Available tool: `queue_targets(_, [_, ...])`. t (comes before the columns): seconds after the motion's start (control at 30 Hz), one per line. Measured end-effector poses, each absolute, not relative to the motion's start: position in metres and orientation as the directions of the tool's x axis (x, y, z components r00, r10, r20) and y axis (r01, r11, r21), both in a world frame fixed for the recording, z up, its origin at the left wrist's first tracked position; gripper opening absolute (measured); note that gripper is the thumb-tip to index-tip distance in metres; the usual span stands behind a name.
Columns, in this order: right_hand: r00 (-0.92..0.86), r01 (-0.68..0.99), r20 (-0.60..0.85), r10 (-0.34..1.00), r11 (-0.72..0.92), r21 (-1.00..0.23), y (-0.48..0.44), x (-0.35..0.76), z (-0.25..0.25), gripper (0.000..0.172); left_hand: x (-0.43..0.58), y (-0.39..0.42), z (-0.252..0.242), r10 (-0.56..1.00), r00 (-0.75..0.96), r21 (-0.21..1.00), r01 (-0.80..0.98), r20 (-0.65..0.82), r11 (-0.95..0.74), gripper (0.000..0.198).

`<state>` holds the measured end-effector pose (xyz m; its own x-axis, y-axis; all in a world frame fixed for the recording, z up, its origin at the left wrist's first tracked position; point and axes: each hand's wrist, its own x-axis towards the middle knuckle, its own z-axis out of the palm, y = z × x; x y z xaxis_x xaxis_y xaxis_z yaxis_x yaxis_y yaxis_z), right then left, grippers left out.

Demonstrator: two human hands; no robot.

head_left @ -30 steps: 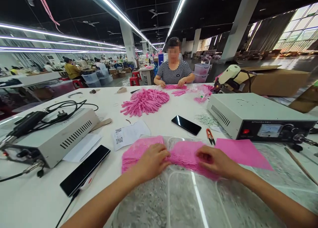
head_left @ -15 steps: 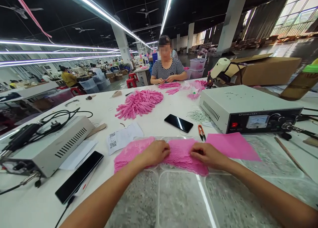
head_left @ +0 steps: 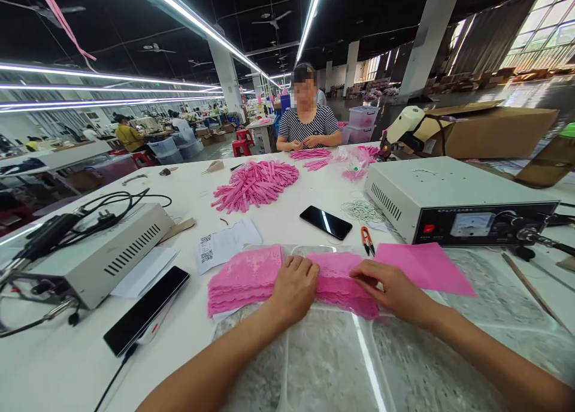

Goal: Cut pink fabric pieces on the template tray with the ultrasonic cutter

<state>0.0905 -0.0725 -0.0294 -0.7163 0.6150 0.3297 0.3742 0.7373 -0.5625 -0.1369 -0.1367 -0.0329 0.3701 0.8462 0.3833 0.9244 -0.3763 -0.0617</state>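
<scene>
Two stacks of pink lace pieces lie side by side in front of me, the left lace stack (head_left: 242, 283) and the right lace stack (head_left: 336, 286), their scalloped edges layered towards me. My left hand (head_left: 294, 286) rests between them with its fingers bent together over the left edge of the right stack; its fingertips are partly hidden. At the other end of that stack, my right hand (head_left: 393, 289) pinches the lace between thumb and fingers. A flat pink sheet (head_left: 424, 268) lies just beyond my right wrist.
Orange-handled thread snips (head_left: 367, 241) and a black phone (head_left: 326, 221) lie past the lace. Grey machine boxes stand left (head_left: 112, 250) and right (head_left: 458, 190). Another phone (head_left: 146, 310) lies at left. Pink straps (head_left: 256, 184) are heaped before a seated person (head_left: 309, 124).
My left hand has shifted right and towards me, its fingers now over the right stack's edge. My right hand has stayed at the lace, its fingers slightly straighter. The view has moved slightly.
</scene>
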Motion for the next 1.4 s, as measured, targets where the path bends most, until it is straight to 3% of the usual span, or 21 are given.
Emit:
queue_targets(0.27, [-0.862, 0.181, 0.346, 0.37, 0.863, -0.472, -0.144, 0.089, -0.043, 0.028, -0.175, -0.238, -0.028, 0.712, 0.575, -0.124, 0.805, 0.403, -0.58, 0.027])
queue_targets(0.43, [-0.95, 0.122, 0.184, 0.251, 0.843, -0.524, -0.168, 0.079, -0.026, 0.026, -0.187, -0.281, -0.016, 0.748, 0.592, -0.146, 0.803, 0.299, -0.578, 0.031])
queue_targets(0.5, [-0.94, 0.121, 0.201, 0.275, 0.821, -0.557, -0.16, 0.073, -0.017, 0.025, -0.194, -0.287, -0.012, 0.787, 0.552, -0.083, 0.829, 0.275, -0.552, 0.029])
queue_targets(0.6, [-0.856, 0.207, 0.288, 0.429, 0.796, -0.569, -0.131, 0.059, -0.016, 0.024, -0.2, -0.282, -0.009, 0.817, 0.492, 0.03, 0.851, 0.302, -0.524, 0.024])
queue_targets(0.7, [-0.81, 0.308, 0.277, 0.516, 0.777, -0.549, -0.101, 0.038, -0.023, 0.017, -0.194, -0.258, -0.007, 0.858, 0.432, 0.03, 0.889, 0.277, -0.458, 0.022])
queue_targets(0.83, [-0.814, 0.365, 0.23, 0.533, 0.778, -0.511, -0.081, 0.018, -0.034, 0.009, -0.174, -0.209, -0.006, 0.905, 0.382, -0.016, 0.922, 0.184, -0.386, 0.014])
queue_targets(0.9, [-0.821, 0.376, 0.202, 0.534, 0.772, -0.512, -0.079, 0.015, -0.035, 0.016, -0.165, -0.185, -0.007, 0.913, 0.38, -0.024, 0.924, 0.149, -0.38, 0.008])
queue_targets(1.1, [-0.823, 0.397, 0.128, 0.554, 0.722, -0.566, -0.075, 0.019, -0.038, 0.026, -0.159, -0.15, -0.017, 0.931, 0.361, -0.018, 0.932, 0.053, -0.361, 0.013])
queue_targets(1.4, [-0.816, 0.39, 0.07, 0.574, 0.636, -0.666, -0.064, 0.02, -0.044, 0.024, -0.164, -0.146, 0.0, 0.954, 0.299, 0.054, 0.953, -0.012, -0.298, 0.017])
